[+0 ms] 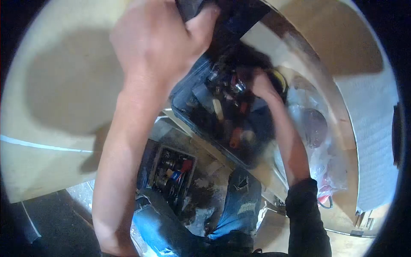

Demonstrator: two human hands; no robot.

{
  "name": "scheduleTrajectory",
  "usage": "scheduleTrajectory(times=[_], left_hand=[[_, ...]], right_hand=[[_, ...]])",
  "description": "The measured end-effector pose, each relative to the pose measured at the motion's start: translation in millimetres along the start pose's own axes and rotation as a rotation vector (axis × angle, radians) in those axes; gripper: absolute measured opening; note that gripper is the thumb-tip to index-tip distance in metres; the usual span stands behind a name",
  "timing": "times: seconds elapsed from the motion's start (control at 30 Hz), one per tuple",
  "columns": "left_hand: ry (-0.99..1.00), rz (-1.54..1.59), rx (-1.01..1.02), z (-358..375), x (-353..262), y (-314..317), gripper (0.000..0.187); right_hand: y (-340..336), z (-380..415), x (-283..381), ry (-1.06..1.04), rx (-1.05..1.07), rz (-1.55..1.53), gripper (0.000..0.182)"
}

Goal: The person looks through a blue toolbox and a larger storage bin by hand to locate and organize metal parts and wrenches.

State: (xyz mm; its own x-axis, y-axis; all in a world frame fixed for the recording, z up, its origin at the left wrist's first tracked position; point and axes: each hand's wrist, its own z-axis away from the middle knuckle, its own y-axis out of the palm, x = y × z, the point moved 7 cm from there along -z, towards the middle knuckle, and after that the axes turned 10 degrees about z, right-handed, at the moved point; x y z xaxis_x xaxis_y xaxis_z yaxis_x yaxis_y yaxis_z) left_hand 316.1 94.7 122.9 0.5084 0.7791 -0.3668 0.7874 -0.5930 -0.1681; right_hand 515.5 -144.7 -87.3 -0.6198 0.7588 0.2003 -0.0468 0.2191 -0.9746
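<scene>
My left hand (160, 36) is at the top, close to the camera, its thumb over a dark, flat, lid-like panel (233, 19) and its other fingers hidden. Below that panel lies a black toolbox (184, 113) full of jumbled tools. My right hand (259, 83) reaches into its far right part, fingers lost in shadow among dark items; I cannot tell what they touch. A shiny metal piece (239, 85) lies just left of that hand. Nearer me in the box are a pale-handled tool (218, 109) and an orange-red item (235, 138).
A smaller bin (190, 167) of tools stands on the floor by my knees (246, 188). Right of the toolbox are clear plastic bags (334, 167) and a yellow-edged round item (280, 80). A white panel (370, 141) stands at the far right; a pale wooden board (55, 167) spans the left.
</scene>
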Motion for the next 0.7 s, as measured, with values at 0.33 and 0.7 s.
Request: scheduleTrajectory(times=[0.33, 0.7], left_hand=[[-0.103, -0.379, 0.109, 8.2, 19.6, 3.9, 0.034], [-0.069, -0.021, -0.029, -1.0, -1.5, 6.1, 0.055]], right_hand=[[4.9, -19.7, 5.7, -0.030, 0.136, 0.369, 0.033], [19.7, -52.8, -41.9, -0.134, -0.130, 0.106, 0.032]])
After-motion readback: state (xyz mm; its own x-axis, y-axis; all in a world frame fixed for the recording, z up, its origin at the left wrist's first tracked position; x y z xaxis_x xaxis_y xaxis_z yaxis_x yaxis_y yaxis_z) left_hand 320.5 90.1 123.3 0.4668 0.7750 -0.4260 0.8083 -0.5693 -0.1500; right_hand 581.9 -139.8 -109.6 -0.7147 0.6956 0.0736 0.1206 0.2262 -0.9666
